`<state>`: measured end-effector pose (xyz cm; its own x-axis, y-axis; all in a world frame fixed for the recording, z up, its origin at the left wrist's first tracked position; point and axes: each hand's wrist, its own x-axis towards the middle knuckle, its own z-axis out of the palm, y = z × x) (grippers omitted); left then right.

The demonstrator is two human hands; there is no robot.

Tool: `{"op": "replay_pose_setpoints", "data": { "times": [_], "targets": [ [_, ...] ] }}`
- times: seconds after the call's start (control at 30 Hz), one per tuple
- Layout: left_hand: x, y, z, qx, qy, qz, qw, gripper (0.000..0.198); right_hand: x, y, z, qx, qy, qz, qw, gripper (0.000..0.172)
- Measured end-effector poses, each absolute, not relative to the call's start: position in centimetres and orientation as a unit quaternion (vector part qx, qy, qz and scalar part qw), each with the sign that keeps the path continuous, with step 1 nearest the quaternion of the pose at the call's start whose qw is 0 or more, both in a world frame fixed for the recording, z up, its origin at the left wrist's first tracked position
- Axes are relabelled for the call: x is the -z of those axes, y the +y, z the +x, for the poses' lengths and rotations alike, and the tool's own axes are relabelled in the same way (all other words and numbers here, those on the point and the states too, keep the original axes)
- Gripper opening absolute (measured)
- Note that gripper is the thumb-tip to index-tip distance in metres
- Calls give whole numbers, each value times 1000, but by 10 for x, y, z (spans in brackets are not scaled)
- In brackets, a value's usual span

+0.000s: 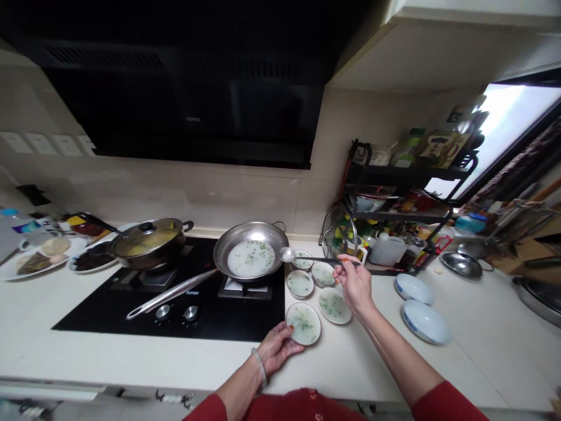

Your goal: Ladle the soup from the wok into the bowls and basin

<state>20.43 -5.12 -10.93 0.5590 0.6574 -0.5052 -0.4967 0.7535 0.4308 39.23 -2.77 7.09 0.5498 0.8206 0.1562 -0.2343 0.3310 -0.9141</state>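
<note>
My left hand (277, 349) grips the rim and side of the nearest small bowl (304, 323), which holds pale soup with green bits. My right hand (354, 285) is closed round the dark handle of a ladle (288, 255). The ladle's metal head is over the right rim of the wok (223, 248), close to the rear bowls. White soup with chopped greens (251, 258) lies in the wok on the right burner. Several more filled bowls stand beside the stove, among them one (335, 306) just below my right hand.
A lidded pan (151, 242) sits on the left burner, with plates of food (44, 257) to its left. Two blue-white dishes (425, 321) lie at the right. Behind them stands a black rack (403, 213) of jars and bottles. The wok's long handle (170, 295) juts toward the front left. A range hood (193, 117) hangs above.
</note>
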Motion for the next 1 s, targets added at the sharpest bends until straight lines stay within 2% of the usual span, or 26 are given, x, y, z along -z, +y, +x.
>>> {"op": "replay_pose_setpoints", "data": {
  "times": [0.37, 0.53, 0.83, 1.0],
  "targets": [
    [126, -49, 227, -319, 361, 120, 868, 34, -68, -23, 398, -362, -329, -459, 742, 29],
    [125, -45, 232, -331, 368, 114, 861, 44, -64, -22, 399, -365, -320, -457, 745, 30],
    [126, -39, 232, -325, 354, 130, 867, 50, -59, -17, 383, -381, -322, -454, 738, 32],
    [114, -44, 227, -315, 439, 165, 825, 42, -49, -9, 367, -391, -333, -459, 725, 33]
  ]
}}
